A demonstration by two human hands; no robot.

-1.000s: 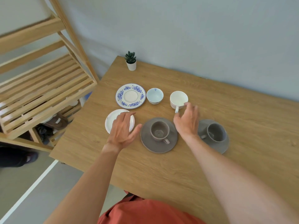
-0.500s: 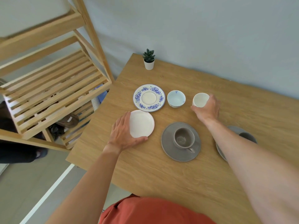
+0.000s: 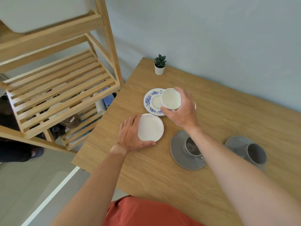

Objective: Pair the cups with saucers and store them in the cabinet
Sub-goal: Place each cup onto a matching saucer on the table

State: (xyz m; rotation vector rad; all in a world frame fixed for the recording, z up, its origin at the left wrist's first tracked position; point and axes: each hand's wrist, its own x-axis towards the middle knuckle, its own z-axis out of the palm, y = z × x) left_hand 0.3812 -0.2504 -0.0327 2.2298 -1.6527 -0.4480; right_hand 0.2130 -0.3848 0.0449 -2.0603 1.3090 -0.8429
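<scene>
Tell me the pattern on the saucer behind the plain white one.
Blue flowers ring the rim of the patterned saucer, with a white centre; the head view shows it.

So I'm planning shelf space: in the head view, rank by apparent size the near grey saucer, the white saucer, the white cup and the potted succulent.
1. near grey saucer
2. white saucer
3. white cup, lifted nearer the camera, so flattered
4. potted succulent, farthest away, so its rank is unsure
</scene>
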